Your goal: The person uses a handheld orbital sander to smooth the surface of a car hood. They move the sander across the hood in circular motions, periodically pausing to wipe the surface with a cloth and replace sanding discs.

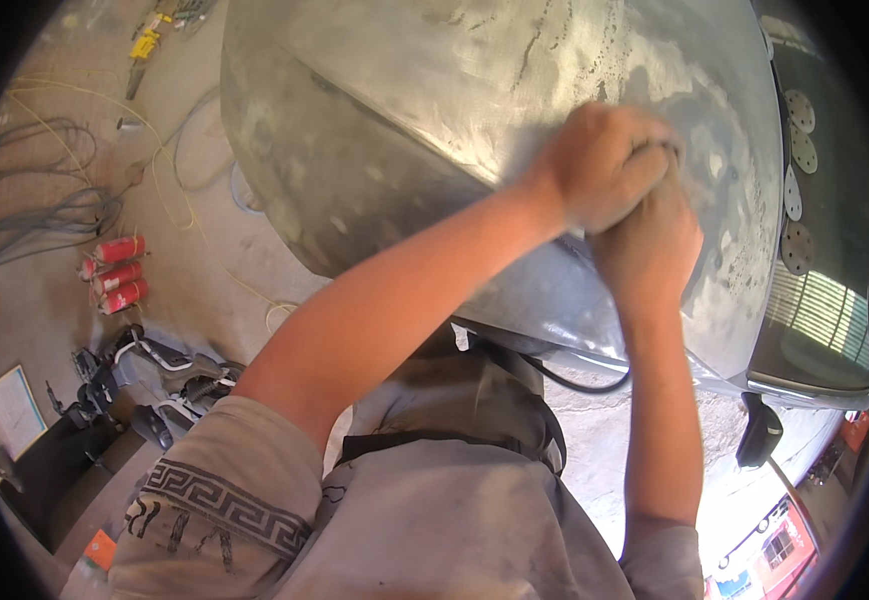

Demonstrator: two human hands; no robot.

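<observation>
Both my hands are together over the car hood, whose bare grey metal looks dull and scuffed, with lighter patches and dark streaks. My left hand is closed, its fingers curled against my right hand. The right one is closed as well, bent at the wrist and partly covered by the left. Whatever lies under or inside them is hidden. A black hose curves out below the hood's near edge, beside my waist.
Several round sanding discs with holes lie along the windshield at right. A side mirror sticks out nearby. On the floor at left are coiled cables, red cylinders, a yellow tool and a motorbike.
</observation>
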